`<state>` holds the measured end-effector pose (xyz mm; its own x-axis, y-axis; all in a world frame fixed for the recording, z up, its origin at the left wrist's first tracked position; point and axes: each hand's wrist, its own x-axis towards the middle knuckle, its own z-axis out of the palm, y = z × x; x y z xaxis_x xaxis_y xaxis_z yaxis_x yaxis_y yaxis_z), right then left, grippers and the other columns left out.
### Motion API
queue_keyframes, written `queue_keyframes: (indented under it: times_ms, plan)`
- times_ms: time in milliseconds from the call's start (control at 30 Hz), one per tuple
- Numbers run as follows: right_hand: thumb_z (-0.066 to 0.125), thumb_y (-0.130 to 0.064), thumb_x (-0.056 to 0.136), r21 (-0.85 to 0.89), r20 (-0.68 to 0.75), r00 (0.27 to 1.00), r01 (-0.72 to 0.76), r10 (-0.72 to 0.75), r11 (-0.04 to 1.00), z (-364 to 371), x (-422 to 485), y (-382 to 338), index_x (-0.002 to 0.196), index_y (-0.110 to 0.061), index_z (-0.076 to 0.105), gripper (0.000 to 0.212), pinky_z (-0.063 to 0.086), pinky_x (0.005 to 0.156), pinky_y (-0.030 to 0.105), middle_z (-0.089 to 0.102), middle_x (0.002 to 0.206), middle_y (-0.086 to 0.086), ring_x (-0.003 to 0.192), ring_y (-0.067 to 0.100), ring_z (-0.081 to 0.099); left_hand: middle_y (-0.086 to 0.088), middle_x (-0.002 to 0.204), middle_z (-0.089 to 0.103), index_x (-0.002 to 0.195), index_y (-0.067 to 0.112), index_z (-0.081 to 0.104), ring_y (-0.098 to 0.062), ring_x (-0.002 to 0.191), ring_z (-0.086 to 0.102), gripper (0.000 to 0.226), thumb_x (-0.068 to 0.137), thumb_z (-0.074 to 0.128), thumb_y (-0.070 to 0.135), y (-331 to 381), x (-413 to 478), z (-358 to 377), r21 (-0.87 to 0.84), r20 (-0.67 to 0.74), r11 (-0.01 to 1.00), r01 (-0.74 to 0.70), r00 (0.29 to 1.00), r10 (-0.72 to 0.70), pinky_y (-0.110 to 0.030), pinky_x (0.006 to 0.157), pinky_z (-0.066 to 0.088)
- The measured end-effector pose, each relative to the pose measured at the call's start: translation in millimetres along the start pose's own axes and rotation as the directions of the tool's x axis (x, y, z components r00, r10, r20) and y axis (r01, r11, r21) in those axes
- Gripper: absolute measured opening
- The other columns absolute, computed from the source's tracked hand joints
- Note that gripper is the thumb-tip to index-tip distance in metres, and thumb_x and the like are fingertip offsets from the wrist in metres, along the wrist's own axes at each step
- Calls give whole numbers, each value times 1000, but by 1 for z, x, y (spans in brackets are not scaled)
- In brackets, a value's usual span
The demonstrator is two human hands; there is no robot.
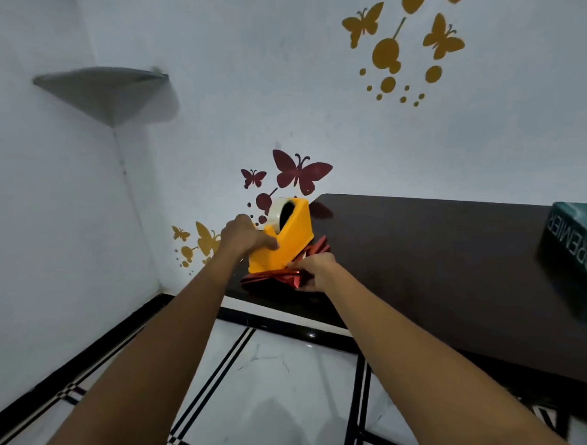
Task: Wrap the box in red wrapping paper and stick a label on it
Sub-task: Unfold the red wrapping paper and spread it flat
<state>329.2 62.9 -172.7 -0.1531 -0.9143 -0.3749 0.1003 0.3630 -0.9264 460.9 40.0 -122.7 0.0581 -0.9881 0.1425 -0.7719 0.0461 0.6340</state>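
Left hand (246,235) grips the yellow tape dispenser (284,242), which sits on the red wrapping paper (273,276). Right hand (317,271) pinches the paper's near edge at the counter's (417,260) left end.

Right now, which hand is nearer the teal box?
Right. The right hand pinches red paper far left of the teal box; the left hand grips the tape dispenser, farther left.

The tape dispenser (286,243) is covering much of the red wrapping paper (267,277); the right hand (317,270) is hiding its near corner. The fingertips of the left hand (243,235) are lying hidden behind the dispenser. The teal box (574,255) is running off the right edge.
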Motion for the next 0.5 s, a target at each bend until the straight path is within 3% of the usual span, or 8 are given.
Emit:
queue_keyframes:
  times_ms: [67,133,233,300,367,433,500]
  plan:
    - [72,8,73,-1,-9,1000,2,-2,1000,-8,6,2,86,-2,51,27,54,62,43,61,114,17,102,32,62,-13,92,57,88,6,48,-30,88,62,52,61,85,31,0,1,1,-13,-32,1000,-13,999,12,-40,76,56]
    - [71,12,72,-9,-20,1000,23,-23,1000,-25,4,0,96,0,55,31,56,71,42,63,105,16,94,30,64,-12,90,58,86,6,49,-29,84,62,52,60,86,31,-2,3,1,-17,-62,1000,-13,998,12,-34,65,52]
    - [71,8,74,-51,-49,997,51,-54,997,-70,-13,-7,92,3,57,23,54,50,32,60,81,12,69,22,60,-13,93,61,90,3,54,-30,84,65,53,58,87,30,-7,6,-2,-39,-74,999,26,997,-29,-35,67,54]
    - [72,3,76,-105,-71,996,46,-53,993,-105,-31,-11,83,0,55,19,51,39,24,59,76,10,64,18,58,-16,95,63,90,1,56,-32,84,66,53,57,88,28,-9,8,-1,-48,-53,998,27,998,-29,-39,73,56]
    - [72,0,77,-115,-119,991,47,-61,992,-139,-43,-14,79,-2,54,18,50,37,21,60,76,9,64,17,58,-20,101,64,95,-1,57,-33,85,65,54,59,88,26,-8,7,-2,-52,-25,998,37,999,-38,-39,72,55]
    - [72,0,76,-76,-165,984,61,-73,995,-168,-52,-14,81,-2,55,17,53,42,23,60,76,9,65,17,59,-24,118,57,109,-3,53,-33,95,59,62,65,85,25,-1,7,-4,-7,40,998,66,997,-65,-41,75,51]
    - [72,0,76,-23,-207,975,82,-85,996,-191,-60,-11,86,-1,56,18,55,46,25,62,77,10,65,17,61,-23,144,36,136,0,35,-37,124,41,88,70,81,35,18,4,-1,201,51,979,21,998,-32,-47,95,39]
